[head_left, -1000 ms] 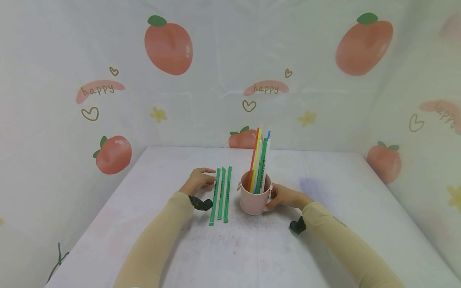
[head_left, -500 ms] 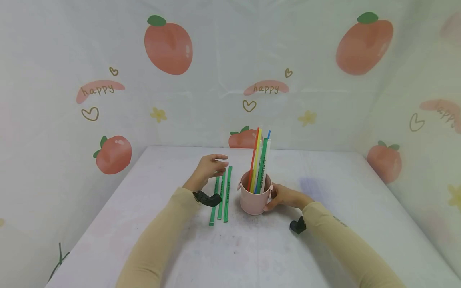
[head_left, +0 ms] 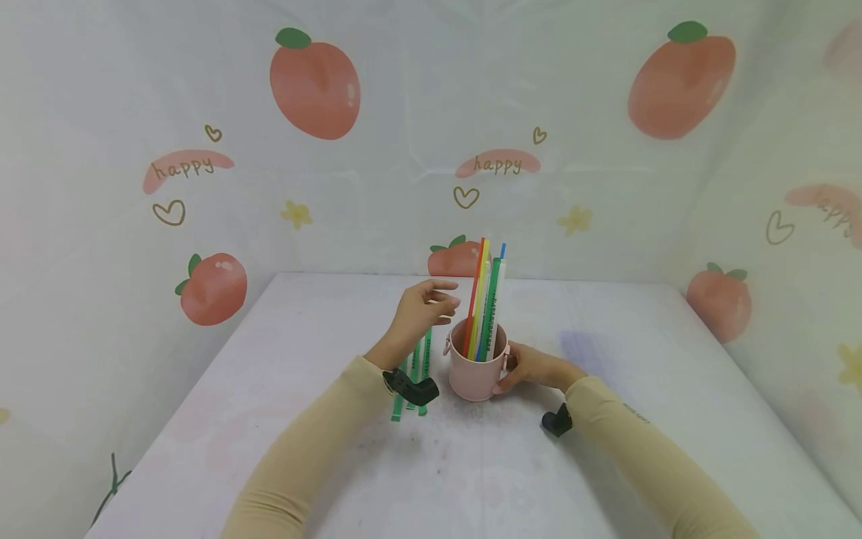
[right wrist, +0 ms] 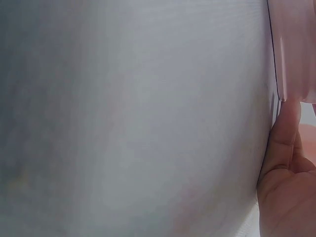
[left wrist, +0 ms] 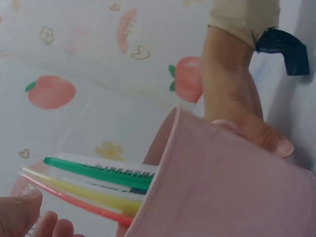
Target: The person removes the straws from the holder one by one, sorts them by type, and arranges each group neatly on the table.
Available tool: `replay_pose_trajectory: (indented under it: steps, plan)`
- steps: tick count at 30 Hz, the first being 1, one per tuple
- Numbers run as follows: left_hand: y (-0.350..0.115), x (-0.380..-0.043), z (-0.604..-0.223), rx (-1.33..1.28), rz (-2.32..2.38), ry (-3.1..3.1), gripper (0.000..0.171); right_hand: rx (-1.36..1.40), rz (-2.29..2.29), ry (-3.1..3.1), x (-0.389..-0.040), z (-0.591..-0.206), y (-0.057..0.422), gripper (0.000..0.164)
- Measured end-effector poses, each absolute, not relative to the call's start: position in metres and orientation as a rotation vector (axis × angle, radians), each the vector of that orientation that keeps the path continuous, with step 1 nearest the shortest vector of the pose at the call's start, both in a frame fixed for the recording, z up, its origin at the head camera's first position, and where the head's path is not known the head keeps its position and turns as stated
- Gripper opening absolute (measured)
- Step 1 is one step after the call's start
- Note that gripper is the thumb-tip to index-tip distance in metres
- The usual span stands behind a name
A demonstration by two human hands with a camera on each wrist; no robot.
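A small pink bucket (head_left: 473,380) stands upright on the table, with several straws (head_left: 483,303) leaning in it: red, yellow, blue and wrapped ones in green or white. My right hand (head_left: 536,368) grips the bucket's right side, thumb in front; the right wrist view shows the fingers against its wall (right wrist: 298,54). Just left of the straws' upper part, my left hand (head_left: 420,308) hovers with nothing in it, fingers loosely extended. In the left wrist view its fingertips (left wrist: 22,210) are near the red straw (left wrist: 79,201), apart from it as far as I can tell.
Three flat green wrapped straws (head_left: 424,367) lie side by side left of the bucket, partly hidden by the left hand and its black wrist strap (head_left: 412,385). A white table (head_left: 485,479) meets a fruit-printed cloth backdrop (head_left: 377,195) behind.
My left hand has risen from beside the flat green straws and moved right, across them, towards the straws in the bucket. The right hand and the bucket have stayed in place.
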State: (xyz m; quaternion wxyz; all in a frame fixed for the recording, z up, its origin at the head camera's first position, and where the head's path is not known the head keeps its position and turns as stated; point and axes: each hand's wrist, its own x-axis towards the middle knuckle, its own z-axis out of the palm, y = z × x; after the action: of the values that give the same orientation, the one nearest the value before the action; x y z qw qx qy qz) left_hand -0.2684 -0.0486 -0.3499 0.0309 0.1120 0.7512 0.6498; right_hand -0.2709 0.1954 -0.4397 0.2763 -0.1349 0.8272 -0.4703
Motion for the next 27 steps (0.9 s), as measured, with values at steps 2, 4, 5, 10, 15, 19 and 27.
replay_pose_trajectory:
  steps: [2,4,5,10,15,19,27]
  plan:
    - [-0.044,-0.266,-0.351,0.363,2.006,2.33,0.029,-0.363,-1.259,2.225,-0.271,-0.439,0.195,0.071]
    - [-0.041,-0.264,-0.351,0.365,2.0,2.342,0.028,-0.367,-1.252,2.232,-0.271,-0.439,0.195,0.07]
    - [-0.039,-0.263,-0.352,0.37,1.994,2.351,0.028,-0.37,-1.25,2.235,-0.271,-0.439,0.195,0.07]
    - [-0.032,-0.262,-0.353,0.412,1.951,2.398,0.03,-0.392,-1.251,2.24,-0.271,-0.44,0.195,0.07]
    - [-0.027,-0.261,-0.354,0.405,1.877,2.427,0.029,-0.418,-1.283,2.21,-0.27,-0.44,0.195,0.074]
    - [-0.024,-0.261,-0.355,0.369,1.804,2.453,0.029,-0.437,-1.298,2.196,-0.27,-0.44,0.196,0.077]
    - [-0.018,-0.264,-0.356,0.363,1.739,2.494,0.028,-0.436,-1.285,2.21,-0.27,-0.44,0.195,0.078]
